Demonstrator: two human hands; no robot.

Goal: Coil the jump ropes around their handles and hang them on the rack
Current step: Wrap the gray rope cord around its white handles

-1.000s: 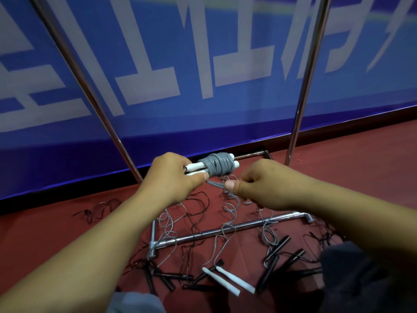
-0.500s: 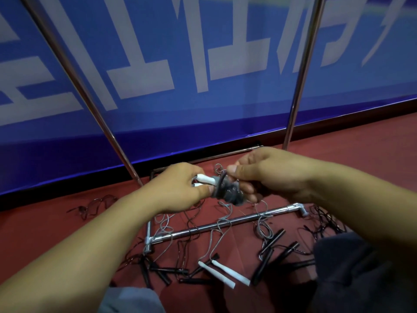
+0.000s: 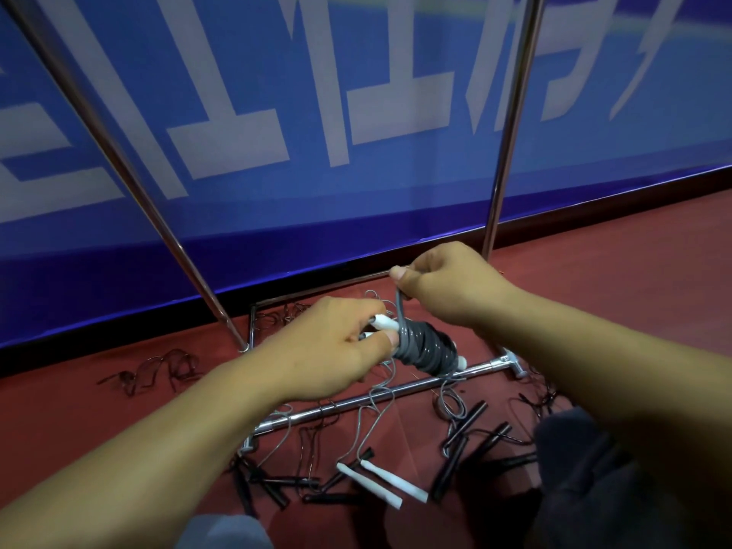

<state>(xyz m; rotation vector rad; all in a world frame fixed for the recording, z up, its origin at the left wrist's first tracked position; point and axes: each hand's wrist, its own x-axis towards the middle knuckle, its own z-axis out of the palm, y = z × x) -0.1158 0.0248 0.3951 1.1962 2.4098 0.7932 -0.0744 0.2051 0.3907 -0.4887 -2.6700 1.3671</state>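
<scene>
Both hands work between the rack's uprights [image 3: 509,124]: the left hand [image 3: 328,350] grips the white handles [image 3: 382,322] of the grey coiled jump rope [image 3: 426,348], while the right hand [image 3: 447,285] pinches its loose end [image 3: 401,307] just above the coil, over the red floor [image 3: 614,271].

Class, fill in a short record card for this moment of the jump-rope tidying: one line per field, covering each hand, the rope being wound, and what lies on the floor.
Left hand: grips the white handles
Right hand: pinches the free rope end, pulled upward
Grey coil: wound round the handles, held above the floor
Floor: loose ropes; another white-handled pair; black handles
Rack base bar: lies under the coil
</scene>
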